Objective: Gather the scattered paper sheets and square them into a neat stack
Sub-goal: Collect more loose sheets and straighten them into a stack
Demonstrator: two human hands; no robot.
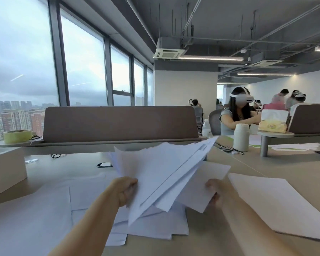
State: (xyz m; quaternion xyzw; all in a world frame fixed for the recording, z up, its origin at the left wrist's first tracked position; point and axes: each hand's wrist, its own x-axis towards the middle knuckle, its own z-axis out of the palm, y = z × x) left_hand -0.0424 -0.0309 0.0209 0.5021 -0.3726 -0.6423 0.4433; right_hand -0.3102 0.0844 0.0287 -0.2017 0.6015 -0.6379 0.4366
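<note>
A fanned bundle of white sheets [161,170] is lifted off the desk, its edges uneven and pointing up to the right. My left hand [125,191] grips the bundle's left edge, fingers curled round it. My right hand [215,190] holds the lower right side, partly hidden behind one sheet. More loose sheets [155,224] lie overlapping on the desk [201,242] under the bundle. One sheet [26,218] lies at the left, another [279,204] at the right.
A brown divider panel [118,122] closes off the desk's far side. A beige box [6,170] stands at the left, a roll of green tape [18,136] behind it. A white bottle [241,137] and cables sit at the back right. Several people sit beyond.
</note>
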